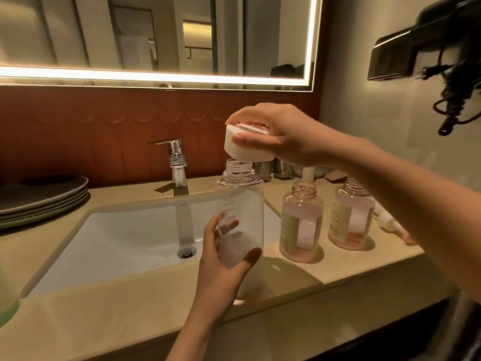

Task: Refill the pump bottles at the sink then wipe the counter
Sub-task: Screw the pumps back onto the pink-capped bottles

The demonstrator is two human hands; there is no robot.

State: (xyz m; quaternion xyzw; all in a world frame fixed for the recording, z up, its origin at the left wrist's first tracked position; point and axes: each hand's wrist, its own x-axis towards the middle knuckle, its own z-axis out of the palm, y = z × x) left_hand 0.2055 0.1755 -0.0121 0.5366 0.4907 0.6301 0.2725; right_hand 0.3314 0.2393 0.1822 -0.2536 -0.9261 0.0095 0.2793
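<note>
1. The left hand (221, 259) wraps the lower part of the clear bottle (242, 204), thumb across its front, likely to steady it while the top is worked.
2. The right hand (281, 134) curls fingers round the white cap (242, 149), holding it tilted just above the bottle's open neck, not seated on it.
3. The clear bottle stands upright, long axis vertical, mouth pointing up, at the near right corner of the sink (117, 243); whether its base rests on the worktop (130, 308) I cannot tell.
4. Right of it, two pink bottles (302, 225) stand uncapped on the worktop, probably awaiting refill.
5. The faucet (178, 162) is far left of the bottle.
</note>
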